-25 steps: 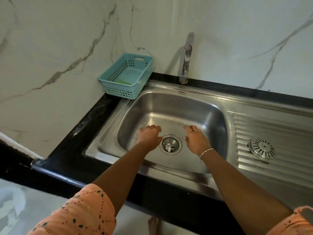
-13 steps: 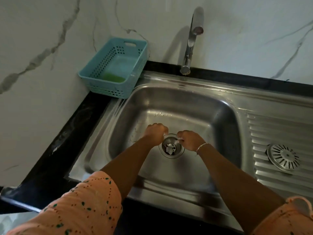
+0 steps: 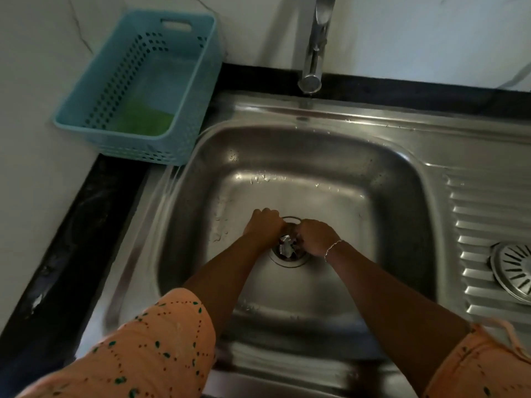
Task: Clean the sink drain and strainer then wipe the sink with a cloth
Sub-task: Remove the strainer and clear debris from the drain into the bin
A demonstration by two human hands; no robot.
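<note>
A steel sink has wet spots on its floor and a round drain in the middle, with a metal piece showing inside the hole. My left hand sits at the drain's left rim and my right hand, with a thin bracelet at the wrist, at its right rim. Both have their fingers curled down onto the rim; the fingertips are hidden. The round slotted strainer lies apart on the ribbed drainboard at the right edge.
A teal plastic basket stands on the black counter at the sink's back left corner, with something green inside. The tap rises behind the basin. Marble wall panels close the left and back sides.
Both hands moved inward from either side of the drain and closed onto its rim. The camera has leaned in closer over the sink.
</note>
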